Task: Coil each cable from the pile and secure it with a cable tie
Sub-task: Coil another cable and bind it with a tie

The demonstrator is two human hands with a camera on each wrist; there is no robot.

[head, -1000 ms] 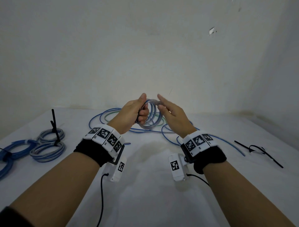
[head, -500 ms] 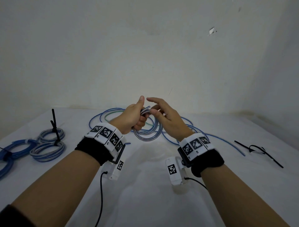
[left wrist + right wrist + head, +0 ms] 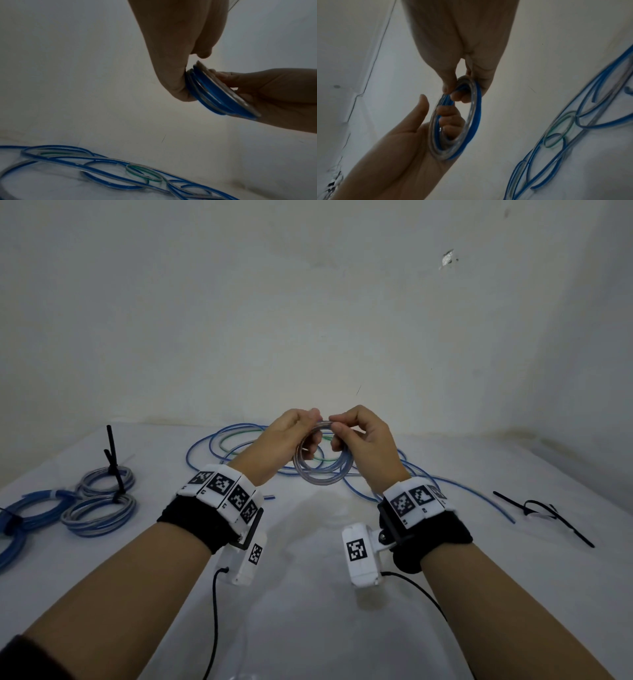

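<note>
While the loops are kept from springing apart, the coiled cable (image 3: pixel 323 470) is held in the air above the tabletop (image 3: pixel 308 594), with the loose cable pile (image 3: pixel 239 443) lying behind it. Its top is pinched by both curled hands: left hand (image 3: pixel 291 436) with fingers threaded through the ring, right hand (image 3: pixel 363 440) closed beside it, wrists raised; cable ties (image 3: pixel 541 510) lie unused to the right, it seems

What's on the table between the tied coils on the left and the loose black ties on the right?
In the head view, the pile of loose cables lies between the tied coils and black ties.
</note>
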